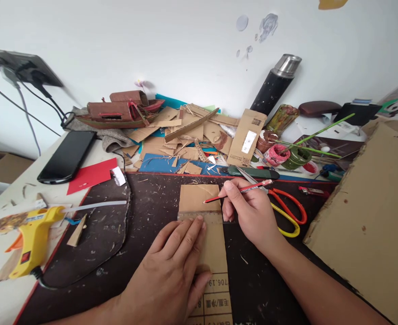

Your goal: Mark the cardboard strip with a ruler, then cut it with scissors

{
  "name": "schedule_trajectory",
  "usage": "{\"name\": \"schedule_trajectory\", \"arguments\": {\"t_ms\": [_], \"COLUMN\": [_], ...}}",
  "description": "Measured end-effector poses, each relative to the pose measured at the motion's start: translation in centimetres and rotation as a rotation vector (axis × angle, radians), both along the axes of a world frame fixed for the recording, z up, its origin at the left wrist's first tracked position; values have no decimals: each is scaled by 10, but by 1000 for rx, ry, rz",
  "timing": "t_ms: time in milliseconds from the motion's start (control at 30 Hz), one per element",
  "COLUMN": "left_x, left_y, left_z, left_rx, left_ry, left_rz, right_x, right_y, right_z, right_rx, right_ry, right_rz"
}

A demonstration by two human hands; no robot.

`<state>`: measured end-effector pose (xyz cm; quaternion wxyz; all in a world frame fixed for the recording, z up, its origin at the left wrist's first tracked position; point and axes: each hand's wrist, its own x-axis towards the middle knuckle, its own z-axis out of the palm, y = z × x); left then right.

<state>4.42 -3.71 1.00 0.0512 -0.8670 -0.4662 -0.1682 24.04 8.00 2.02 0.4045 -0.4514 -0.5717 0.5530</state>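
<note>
Dark brown surface (97,239), edged in red, stands against a white wall (151,40). On it the left hand (175,253) lies flat, fingers close together and thumb apart, pressing a clear ruler (215,217) across a cardboard strip (215,253). The right hand (253,212) pinches a red-and-black pencil (242,191) between thumb and fingers, its point over the strip's far part, just beyond the ruler; whether it touches, I cannot tell. The strip's far edge stops short of the red edging, and its near end runs out of view.

Left of the left hand, dark surface with small scraps stretches to the loose cord of a yellow glue gun (38,234). Room is tighter on the right: scissors (273,192) lie just beside the right hand, and a large cardboard box (364,216) flanks the forearm. Along the far edge run a green cutter (253,172), cardboard scraps (188,128) and paint jars (298,156).

Near the left thumb, the strip carries ruled boxes with Chinese characters and digits resembling 706.19, partly covered. A cardboard packet (237,146) at the back bears QR codes and a white label, too small to read.
</note>
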Motion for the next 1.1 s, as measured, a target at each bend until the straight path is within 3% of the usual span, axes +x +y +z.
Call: {"name": "schedule_trajectory", "arguments": {"t_ms": [533,833,1100], "left_x": [0,1,0], "left_y": [0,0,0], "left_z": [0,0,0], "left_rx": [-13,-8,-17], "left_ry": [0,5,9], "left_rz": [2,6,-6], "right_x": [-2,-5,-8], "right_y": [0,-6,-6], "right_z": [2,5,2], "right_rx": [15,-63,-68], "right_ry": [13,99,75], "right_rz": [6,142,163]}}
